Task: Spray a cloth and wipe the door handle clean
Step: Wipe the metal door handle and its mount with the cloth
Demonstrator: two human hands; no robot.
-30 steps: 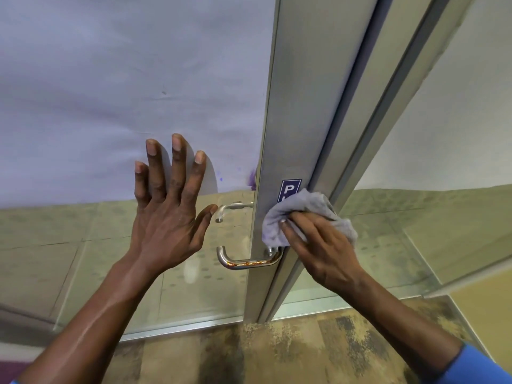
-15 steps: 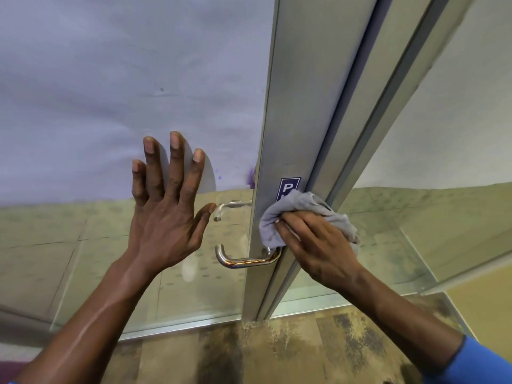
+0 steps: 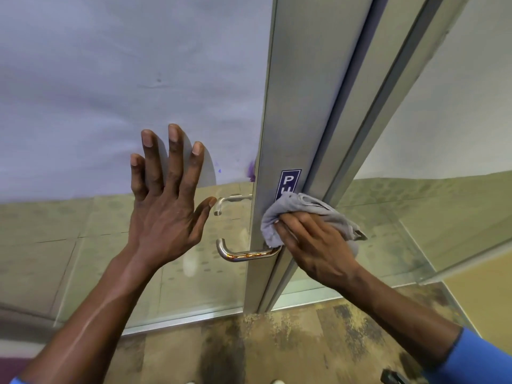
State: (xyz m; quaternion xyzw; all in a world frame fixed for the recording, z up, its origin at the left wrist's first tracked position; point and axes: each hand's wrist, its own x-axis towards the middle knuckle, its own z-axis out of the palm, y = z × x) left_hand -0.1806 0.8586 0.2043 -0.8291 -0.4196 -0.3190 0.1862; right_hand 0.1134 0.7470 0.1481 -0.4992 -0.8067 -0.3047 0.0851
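A curved metal door handle (image 3: 243,254) sticks out to the left from the aluminium door frame (image 3: 299,106). My right hand (image 3: 313,242) presses a bunched grey cloth (image 3: 304,207) against the frame at the handle's base, just under a blue sticker (image 3: 289,181). The cloth hides the handle's mounting point. My left hand (image 3: 166,200) lies flat with fingers spread on the frosted glass panel (image 3: 110,92), left of the handle. A second handle (image 3: 230,201) shows through the glass, close to my left thumb.
Clear glass below the frosted band shows a tiled floor beyond. A mottled brown carpet (image 3: 277,342) lies under my arms. Another glass pane (image 3: 443,134) stands to the right of the frame. A small dark object (image 3: 392,377) sits at the bottom right edge.
My right hand and the cloth have slid slightly down and left along the frame near the handle base. My left hand stays pressed on the glass.
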